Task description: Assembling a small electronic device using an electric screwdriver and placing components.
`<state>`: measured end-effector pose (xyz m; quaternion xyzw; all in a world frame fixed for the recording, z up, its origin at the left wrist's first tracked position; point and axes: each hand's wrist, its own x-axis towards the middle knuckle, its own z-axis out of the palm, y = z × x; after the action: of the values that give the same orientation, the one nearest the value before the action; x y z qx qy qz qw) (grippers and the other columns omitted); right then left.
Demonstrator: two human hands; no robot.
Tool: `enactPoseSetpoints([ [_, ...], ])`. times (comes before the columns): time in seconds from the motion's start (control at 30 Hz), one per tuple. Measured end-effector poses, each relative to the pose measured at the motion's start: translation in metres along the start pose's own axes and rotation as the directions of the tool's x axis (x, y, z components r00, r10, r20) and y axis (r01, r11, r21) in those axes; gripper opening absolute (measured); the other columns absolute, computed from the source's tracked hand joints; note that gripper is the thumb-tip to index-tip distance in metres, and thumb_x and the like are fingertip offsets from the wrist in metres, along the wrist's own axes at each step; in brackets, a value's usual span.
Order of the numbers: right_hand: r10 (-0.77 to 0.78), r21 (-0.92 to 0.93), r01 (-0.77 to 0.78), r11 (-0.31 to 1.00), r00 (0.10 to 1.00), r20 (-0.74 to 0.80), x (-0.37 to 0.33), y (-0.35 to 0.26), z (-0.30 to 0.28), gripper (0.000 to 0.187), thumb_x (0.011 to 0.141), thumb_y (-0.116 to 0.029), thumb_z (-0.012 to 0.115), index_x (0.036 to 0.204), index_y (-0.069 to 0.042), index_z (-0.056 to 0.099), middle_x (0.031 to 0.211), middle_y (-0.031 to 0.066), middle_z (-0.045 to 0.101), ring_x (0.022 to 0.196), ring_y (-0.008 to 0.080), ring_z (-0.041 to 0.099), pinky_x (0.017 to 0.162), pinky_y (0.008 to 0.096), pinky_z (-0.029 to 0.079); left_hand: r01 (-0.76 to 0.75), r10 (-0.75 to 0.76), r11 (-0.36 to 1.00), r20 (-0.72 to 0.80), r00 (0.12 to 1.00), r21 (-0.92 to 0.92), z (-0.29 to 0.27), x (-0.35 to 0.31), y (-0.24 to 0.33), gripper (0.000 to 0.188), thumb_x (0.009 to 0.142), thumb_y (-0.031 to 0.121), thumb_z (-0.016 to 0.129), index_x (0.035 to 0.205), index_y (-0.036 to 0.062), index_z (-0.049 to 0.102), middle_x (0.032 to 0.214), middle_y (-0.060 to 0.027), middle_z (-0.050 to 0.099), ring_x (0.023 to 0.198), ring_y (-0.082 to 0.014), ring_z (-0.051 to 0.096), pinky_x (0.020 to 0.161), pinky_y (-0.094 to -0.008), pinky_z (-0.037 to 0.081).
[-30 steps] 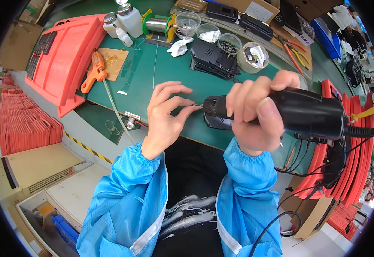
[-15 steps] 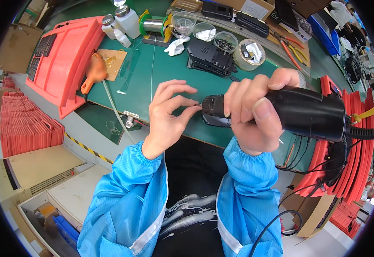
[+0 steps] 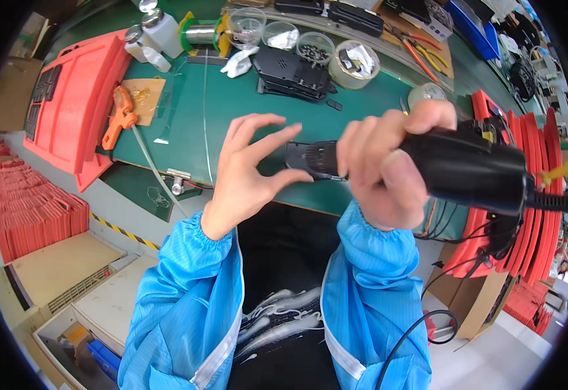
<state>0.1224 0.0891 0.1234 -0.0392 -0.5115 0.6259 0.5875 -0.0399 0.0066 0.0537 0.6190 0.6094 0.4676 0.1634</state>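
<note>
My right hand (image 3: 388, 153) is wrapped around a black electric screwdriver (image 3: 472, 170). The tool lies level, its ribbed nose pointing left and its cord leaving on the right. My left hand (image 3: 248, 162) is open, thumb and fingers spread around the left end of a dark casing (image 3: 292, 156) on the bench. Whether the thumb touches that casing, I cannot tell. The screwdriver's nose hangs over the casing and hides much of it. Behind lie stacked black casings (image 3: 293, 75) and a small dark piece (image 3: 334, 104). A cup of small screws (image 3: 314, 49) stands just beyond.
An orange hot glue gun (image 3: 120, 120) rests by the red tray (image 3: 79, 97) on the left. Farther back stand a solder wire spool (image 3: 204, 34), white bottles (image 3: 162, 32) and a round tub (image 3: 354, 77). Pliers (image 3: 420, 55) lie back right. Red trays (image 3: 534, 195) stand at right.
My left thumb and fingers have parted from a pinch at the screwdriver's tip and moved slightly left. The right hand still grips the screwdriver. The view has shifted, so the bench items appear farther up and left.
</note>
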Motion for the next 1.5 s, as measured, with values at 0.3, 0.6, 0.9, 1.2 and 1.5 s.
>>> enactPoseSetpoints([
  [0.3, -0.029, -0.334, -0.020, 0.942, 0.990, -0.140, -0.031, -0.040, -0.052, 0.036, 0.088, -0.009, 0.065, 0.116, -0.007, 0.043, 0.062, 0.0038, 0.049, 0.046, 0.0148, 0.043, 0.049, 0.0331, 0.041, -0.105, 0.067, 0.980, 0.215, 0.974, 0.170, 0.028, -0.009, -0.006, 0.072, 0.062, 0.019, 0.092, 0.129, 0.0059, 0.069, 0.129, -0.0096, 0.064, 0.123, -0.0343, 0.056, 0.103, -0.0457, 0.048],
  [0.6, 0.024, -0.308, -0.079, 0.948, 0.984, -0.178, -0.039, -0.023, -0.055, 0.036, 0.086, -0.005, 0.066, 0.113, -0.006, 0.043, 0.063, 0.0056, 0.051, 0.047, 0.0155, 0.046, 0.049, 0.0325, 0.043, -0.099, 0.057, 0.982, 0.244, 0.968, 0.162, 0.034, -0.009, -0.013, 0.067, 0.063, 0.014, 0.092, 0.126, 0.0046, 0.069, 0.125, -0.0105, 0.066, 0.118, -0.0342, 0.058, 0.101, -0.0457, 0.048],
  [0.9, 0.051, -0.315, -0.103, 0.943, 0.984, -0.169, -0.042, -0.013, -0.055, 0.036, 0.085, 0.000, 0.067, 0.112, -0.006, 0.043, 0.065, 0.0065, 0.053, 0.046, 0.0161, 0.047, 0.049, 0.0331, 0.044, -0.070, 0.042, 0.991, 0.235, 0.971, 0.114, 0.035, -0.010, -0.014, 0.066, 0.063, 0.012, 0.091, 0.125, 0.0044, 0.070, 0.123, -0.0108, 0.066, 0.117, -0.0334, 0.058, 0.098, -0.0447, 0.049],
  [1.2, 0.073, -0.450, -0.165, 0.878, 0.974, -0.215, -0.040, -0.005, -0.045, 0.038, 0.081, 0.011, 0.060, 0.109, -0.006, 0.042, 0.065, 0.0061, 0.052, 0.045, 0.0155, 0.047, 0.049, 0.0337, 0.045, -0.075, 0.047, 0.990, 0.224, 0.973, 0.118, 0.035, -0.007, -0.014, 0.066, 0.062, 0.012, 0.092, 0.124, 0.0045, 0.071, 0.122, -0.0108, 0.066, 0.116, -0.0331, 0.059, 0.097, -0.0444, 0.049],
  [1.5, 0.152, -0.386, -0.148, 0.911, 0.988, -0.020, -0.031, -0.012, -0.054, 0.038, 0.080, 0.013, 0.057, 0.111, -0.005, 0.042, 0.064, 0.0062, 0.052, 0.045, 0.0152, 0.046, 0.047, 0.0322, 0.044, -0.103, 0.075, 0.989, 0.239, 0.968, 0.108, 0.031, -0.005, -0.017, 0.066, 0.062, 0.013, 0.091, 0.124, 0.0043, 0.071, 0.121, -0.0105, 0.066, 0.115, -0.0326, 0.059, 0.097, -0.0440, 0.050],
])
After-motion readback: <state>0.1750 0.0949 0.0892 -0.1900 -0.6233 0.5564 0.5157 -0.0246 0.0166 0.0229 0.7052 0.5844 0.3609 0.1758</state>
